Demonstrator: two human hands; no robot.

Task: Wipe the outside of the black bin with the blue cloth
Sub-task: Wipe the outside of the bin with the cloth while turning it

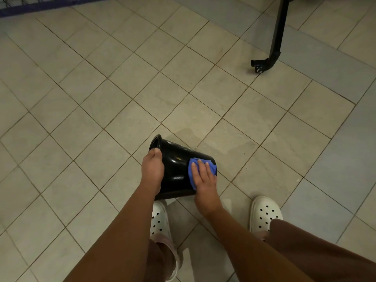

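While left hand (pixel 152 169) grips black bin (pixel 177 165), contents unclear, flat right hand (pixel 205 180) presses blue cloth (pixel 190 177) onto it.

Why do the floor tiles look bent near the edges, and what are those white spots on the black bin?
Head view: the wide-angle lens bows the lines of the floor tiles near the edges; the spots on the black bin are glare on its glossy side, beside the blue cloth; the light is dim and warm, bluer toward the right.

The bin (pixel 177 169) is glossy black plastic; the cloth (pixel 193 169) soft and blue; the floor (pixel 122 88) smooth matt tile; the clogs (pixel 264 212) white perforated foam-like plastic.
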